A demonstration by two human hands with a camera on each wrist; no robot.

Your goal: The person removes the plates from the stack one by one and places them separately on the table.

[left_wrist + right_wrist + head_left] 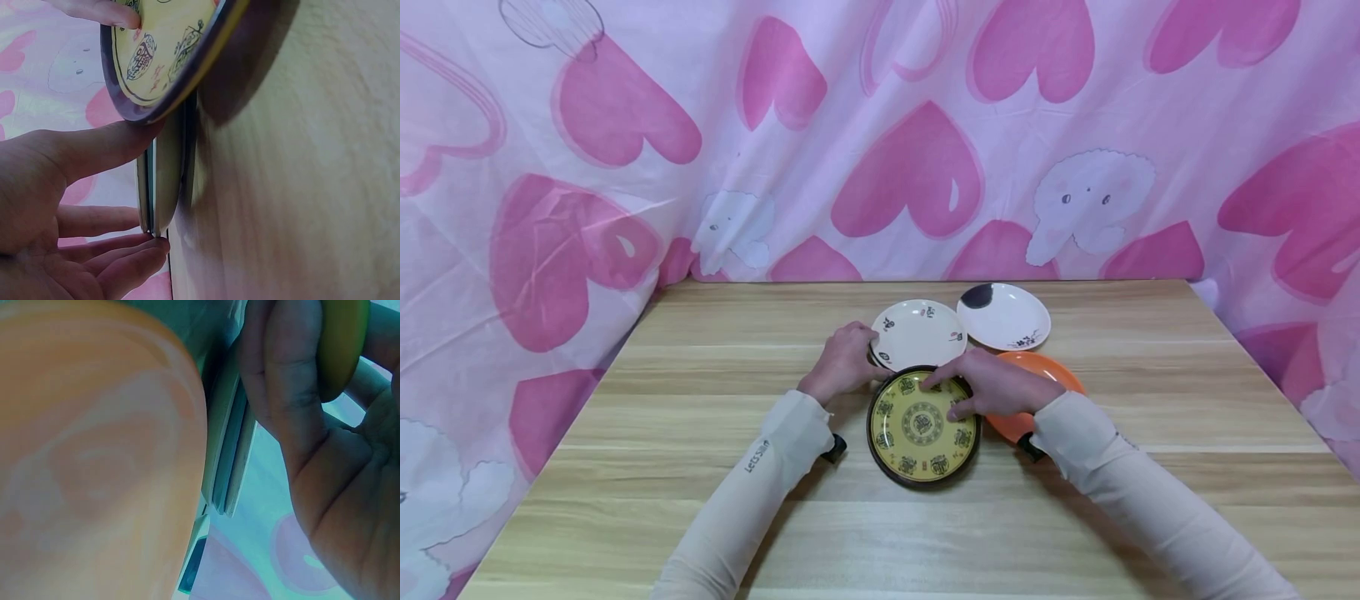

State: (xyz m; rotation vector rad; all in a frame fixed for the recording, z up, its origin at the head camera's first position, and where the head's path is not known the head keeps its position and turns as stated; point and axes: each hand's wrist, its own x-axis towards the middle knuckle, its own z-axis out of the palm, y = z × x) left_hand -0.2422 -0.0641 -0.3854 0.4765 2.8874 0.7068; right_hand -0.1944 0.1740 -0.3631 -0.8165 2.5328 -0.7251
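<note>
My right hand (1003,385) grips a yellow plate (922,425) with a dark rim and black printed medallions by its upper right edge. In the right wrist view, the rim of this yellow plate (342,353) passes between the thumb and fingers. The plate is tilted, its far edge overlapping a stack of plates topped by a white plate (917,333) with small dark motifs. My left hand (841,365) holds the left side of that stack (165,178), fingertips at its edge and thumb beside the yellow plate's rim.
An orange plate (1011,427) lies to the right, partly under my right forearm. Behind it sits a white plate with a black patch (1007,321). The wooden table (662,433) meets a pink heart-patterned cloth (910,175) at the back and sides.
</note>
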